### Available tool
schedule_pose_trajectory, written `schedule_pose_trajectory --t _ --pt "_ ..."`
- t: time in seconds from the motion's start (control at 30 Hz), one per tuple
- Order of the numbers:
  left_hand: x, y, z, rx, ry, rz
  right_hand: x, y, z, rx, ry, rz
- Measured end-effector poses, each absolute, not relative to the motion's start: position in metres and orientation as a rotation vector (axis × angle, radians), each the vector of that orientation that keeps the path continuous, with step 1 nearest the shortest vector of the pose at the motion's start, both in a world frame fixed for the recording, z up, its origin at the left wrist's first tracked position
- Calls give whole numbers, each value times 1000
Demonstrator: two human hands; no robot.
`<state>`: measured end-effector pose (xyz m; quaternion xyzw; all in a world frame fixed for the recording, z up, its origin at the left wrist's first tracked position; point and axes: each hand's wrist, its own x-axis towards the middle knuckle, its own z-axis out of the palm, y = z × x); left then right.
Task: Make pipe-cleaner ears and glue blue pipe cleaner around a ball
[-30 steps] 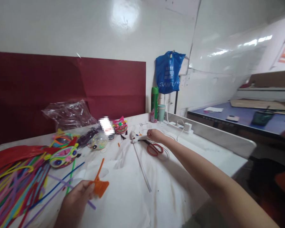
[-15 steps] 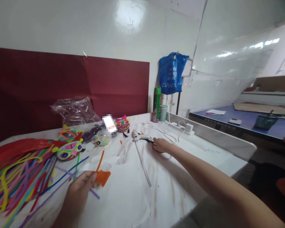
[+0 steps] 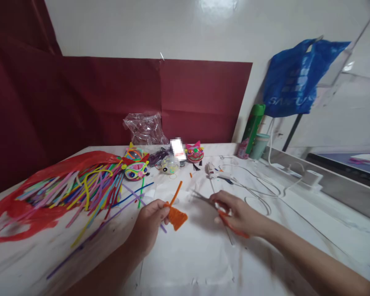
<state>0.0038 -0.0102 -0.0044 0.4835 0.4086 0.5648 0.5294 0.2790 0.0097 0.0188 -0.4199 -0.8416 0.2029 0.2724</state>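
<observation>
An orange fuzzy piece (image 3: 177, 218) is pinched between the thumb and fingers of the left hand (image 3: 151, 222); its near edge is covered by the fingertips, while a thin stem sticks up and a flared part hangs beside them. Scissors (image 3: 204, 198) are gripped in the right hand (image 3: 234, 211), their red-orange handles partly hidden by the curled fingers. The blades are pointed toward the orange fuzzy piece, apart from it, and are blurred, so whether they are parted cannot be told. Both forearms are cut off by the picture's edges.

The middle of a purple strip (image 3: 163, 228) is covered by the left hand. Beneath the right hand and scissors, a thin pale stick (image 3: 230, 238) is partly concealed. Beyond the right hand a white glue gun (image 3: 216, 173) is seen lying near looped cable.

To the left of the left hand, many coloured strips (image 3: 92, 189) are heaped on a red bag (image 3: 49, 222), which is largely covered by them. Beyond both hands, a bright object (image 3: 178, 149) is masked by pixelation. The lettering on a blue bag (image 3: 291, 82), hung beyond the right hand, is smeared.
</observation>
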Motion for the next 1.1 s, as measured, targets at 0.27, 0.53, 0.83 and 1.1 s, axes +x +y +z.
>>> schedule_pose_trajectory --t 0.27,0.53,0.83,1.1 --pt "-1 -16 -1 1460 1032 1223 225 -3 13 -868 -2464 561" --pt "5 -16 -2 1379 1061 1148 215 1 -6 -772 -2446 254" --pt "3 -13 -13 1368 1035 1119 211 0 -14 -738 -2467 168" --pt "0 -9 -27 1269 933 1121 213 2 -9 -722 -2501 96"
